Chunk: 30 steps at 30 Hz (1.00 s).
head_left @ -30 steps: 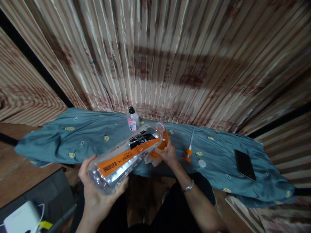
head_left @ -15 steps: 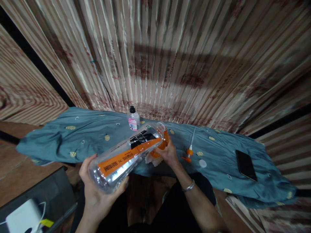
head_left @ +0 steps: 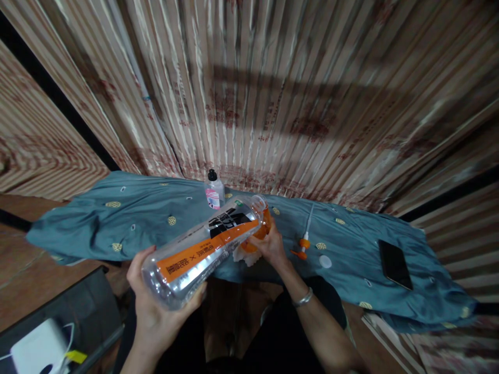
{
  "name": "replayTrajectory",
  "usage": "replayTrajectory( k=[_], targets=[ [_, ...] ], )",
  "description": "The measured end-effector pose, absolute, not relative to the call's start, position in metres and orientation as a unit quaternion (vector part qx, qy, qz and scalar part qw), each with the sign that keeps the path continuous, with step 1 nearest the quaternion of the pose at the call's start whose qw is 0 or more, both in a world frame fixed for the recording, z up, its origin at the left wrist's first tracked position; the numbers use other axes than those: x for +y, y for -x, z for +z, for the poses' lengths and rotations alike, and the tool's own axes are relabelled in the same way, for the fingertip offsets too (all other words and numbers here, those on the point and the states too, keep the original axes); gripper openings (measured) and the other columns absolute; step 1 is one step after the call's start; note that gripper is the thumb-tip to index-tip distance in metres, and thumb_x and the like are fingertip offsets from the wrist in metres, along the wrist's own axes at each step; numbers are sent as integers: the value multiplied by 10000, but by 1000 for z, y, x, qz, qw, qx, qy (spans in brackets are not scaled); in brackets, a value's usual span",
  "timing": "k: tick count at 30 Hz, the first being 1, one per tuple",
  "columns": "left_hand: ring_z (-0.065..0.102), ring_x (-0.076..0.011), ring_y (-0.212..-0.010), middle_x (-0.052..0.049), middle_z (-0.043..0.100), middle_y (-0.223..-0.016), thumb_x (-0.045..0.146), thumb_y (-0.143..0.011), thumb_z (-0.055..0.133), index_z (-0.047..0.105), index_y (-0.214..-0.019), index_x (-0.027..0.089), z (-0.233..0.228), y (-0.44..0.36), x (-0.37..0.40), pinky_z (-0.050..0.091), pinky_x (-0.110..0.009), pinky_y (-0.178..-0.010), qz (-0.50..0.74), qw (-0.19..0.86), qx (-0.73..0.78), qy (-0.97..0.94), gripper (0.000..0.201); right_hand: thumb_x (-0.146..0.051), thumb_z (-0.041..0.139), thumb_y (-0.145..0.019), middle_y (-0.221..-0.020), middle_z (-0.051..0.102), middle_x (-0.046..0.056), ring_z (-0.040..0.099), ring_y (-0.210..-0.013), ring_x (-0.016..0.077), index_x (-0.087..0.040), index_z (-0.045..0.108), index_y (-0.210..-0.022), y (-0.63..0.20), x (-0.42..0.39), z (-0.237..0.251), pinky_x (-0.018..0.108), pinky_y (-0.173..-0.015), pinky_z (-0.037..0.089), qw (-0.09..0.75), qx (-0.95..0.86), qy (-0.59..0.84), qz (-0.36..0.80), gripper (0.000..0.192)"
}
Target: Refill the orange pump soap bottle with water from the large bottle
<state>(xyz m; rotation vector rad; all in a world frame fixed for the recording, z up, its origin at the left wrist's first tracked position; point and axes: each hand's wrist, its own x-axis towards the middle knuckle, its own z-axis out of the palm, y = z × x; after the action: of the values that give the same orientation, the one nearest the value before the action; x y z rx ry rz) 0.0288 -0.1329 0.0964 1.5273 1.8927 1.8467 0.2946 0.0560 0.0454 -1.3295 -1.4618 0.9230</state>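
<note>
My left hand (head_left: 154,311) is wrapped round the base of a large clear plastic bottle (head_left: 206,249) with an orange and black label. The bottle is tilted, its open neck pointing right and lying over an orange bottle (head_left: 266,220). Closed round that orange bottle is my right hand (head_left: 271,246); the larger bottle hides part of it. Whether liquid flows between them I cannot tell. Crumpled white tissue (head_left: 247,257) lies beneath the orange bottle. To the right of my right hand are an orange pump dispenser (head_left: 303,244) with a long tube and a round white cap (head_left: 325,261).
A small clear bottle (head_left: 213,193) with a black cap stands at the back of the cloth-covered table (head_left: 144,202). A dark phone (head_left: 394,264) lies at the right. A white device (head_left: 41,349) with a cable sits on a dark surface at lower left. Striped curtain hangs behind.
Almost nothing differs. Both hands keep their hold, and the large bottle stays tilted over the orange one with barely any shift.
</note>
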Motion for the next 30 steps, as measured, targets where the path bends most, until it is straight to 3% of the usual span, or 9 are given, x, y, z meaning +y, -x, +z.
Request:
replayTrajectory(
  k=[7,11,26,30],
  targets=[
    [811,-310,-1159,-102,665,-1454,616,-643,1135,564,-1568,310,96,-34,-132,759,-463,-995,620,24,622,-479,1130,-317,1071,-740,-1299,965,47,952,-1220,355,-313,705,-1480,-292,55,50,495,-1083,793,466,-594,533,382,826],
    [807,-295,-1141,-96,665,-1441,538,-648,1151,563,-1561,311,93,-25,-134,768,-459,-994,593,44,623,-509,1110,-324,1073,-752,-1302,959,60,948,-1236,364,-308,705,-1478,-293,55,51,489,-1066,794,449,-604,543,372,815],
    [809,-301,-1129,-109,662,-1429,590,-662,1131,555,-1560,303,101,-33,-131,768,-455,-946,607,18,621,-496,1105,-322,1080,-719,-1273,965,67,958,-1184,387,-300,718,-1465,-293,55,50,547,-1093,794,461,-586,544,384,830],
    [797,-297,-1120,-96,655,-1432,586,-602,1150,576,-1528,314,100,-33,-131,766,-453,-943,609,23,624,-488,1123,-321,1072,-737,-1258,965,48,960,-1179,374,-310,721,-1459,-293,56,48,525,-1071,798,457,-597,540,377,802]
  ],
)
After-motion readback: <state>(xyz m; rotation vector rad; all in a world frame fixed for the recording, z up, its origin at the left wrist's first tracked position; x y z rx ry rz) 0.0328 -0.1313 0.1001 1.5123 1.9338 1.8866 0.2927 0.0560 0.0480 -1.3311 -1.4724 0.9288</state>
